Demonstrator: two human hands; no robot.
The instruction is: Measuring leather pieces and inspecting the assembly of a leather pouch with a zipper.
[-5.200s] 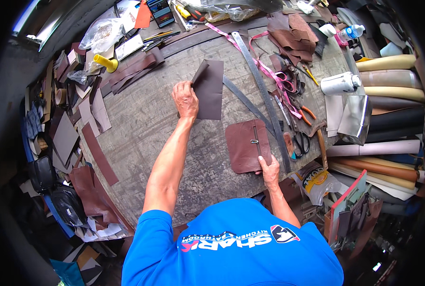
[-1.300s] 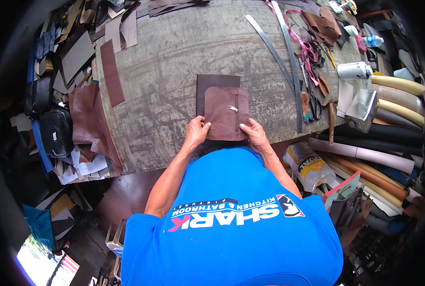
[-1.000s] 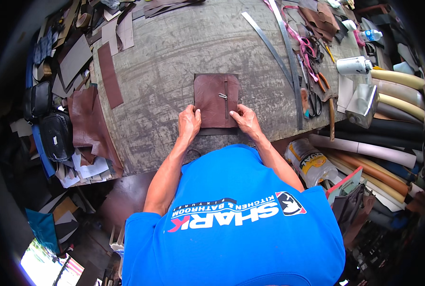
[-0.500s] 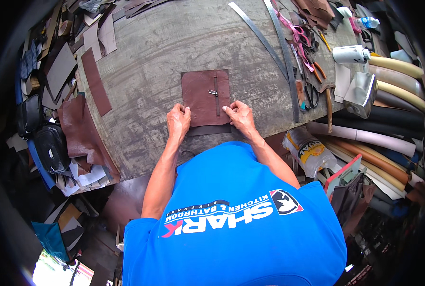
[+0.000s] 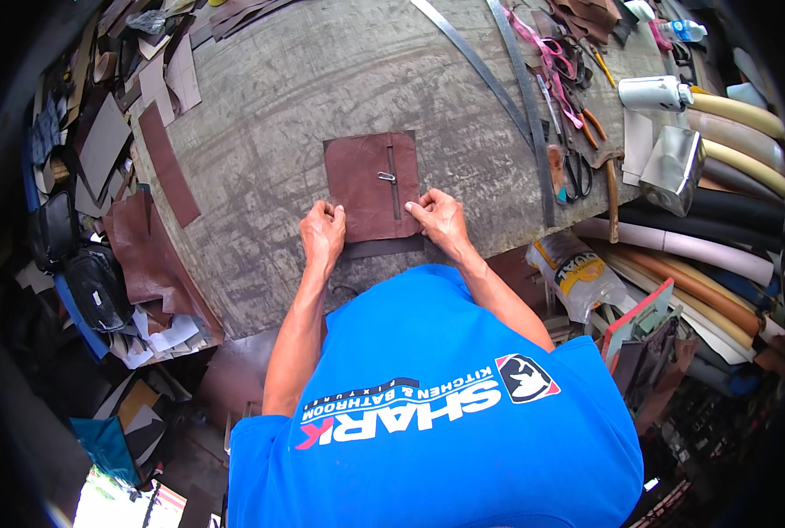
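Note:
A brown leather panel (image 5: 361,189) with rounded corners lies flat on the worn worktable in front of me. A zipper (image 5: 394,198) with a silver pull runs along its right side. Under the panel is a slightly larger dark sheet (image 5: 383,247), showing at the top corners and along the near edge. My left hand (image 5: 324,231) pinches the panel's lower left edge between thumb and fingers. At the lower right edge, my right hand (image 5: 439,220) is closed in a similar pinch, its thumb beside the zipper's near end.
Two metal straightedges (image 5: 522,106) lie right of the panel, beside pliers (image 5: 593,128), scissors (image 5: 577,176) and a hammer (image 5: 613,198). A white bottle (image 5: 654,93) and a metal can (image 5: 674,170) stand near material rolls (image 5: 735,114). Leather scraps (image 5: 146,251) crowd the left edge.
The whole view has shifted slightly. Both hands keep their places at the panel's lower edges, and the panel lies much as before.

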